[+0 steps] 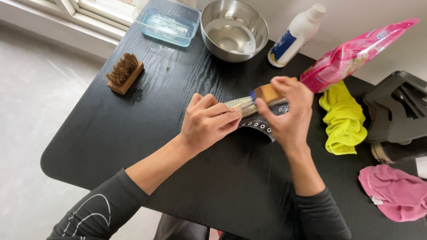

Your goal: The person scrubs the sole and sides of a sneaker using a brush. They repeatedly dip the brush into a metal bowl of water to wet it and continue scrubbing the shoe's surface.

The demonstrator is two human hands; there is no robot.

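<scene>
- The black wood-grain counter [133, 129] carries everything and spreads out under both hands, with bare surface mostly on the near side of them.
- A dark shoe with a row of white-ringed eyelets [262, 125] lies directly beneath the two hands, its long axis running roughly from the left hand toward the right; most of it is hidden by them.
- A round steel bowl [234, 29] stands well beyond the hands, and a clear rectangular glass dish [169, 21] sits just to its left, farther from the left hand.
- A pink printed refill pouch [351, 58] lies just beyond and to the right of the right hand, with a white plastic bottle bearing a blue label [296, 35] farther off behind it.
- A crumpled yellow cloth [342, 120] lies close to the right of the right hand; a pink cloth [393, 191] sits nearer the person, well apart.
- A wooden block brush with brown bristles [123, 73] rests well to the left of the left hand.
- The left hand [207, 122] is curled, its fingers pressed together and clamped over the pale end of the shoe.
- The right hand [287, 111] pinches a small tan wooden-backed brush with a blue edge [267, 93] between thumb and fingertips, held over the shoe right beside the left hand's fingertips.
</scene>
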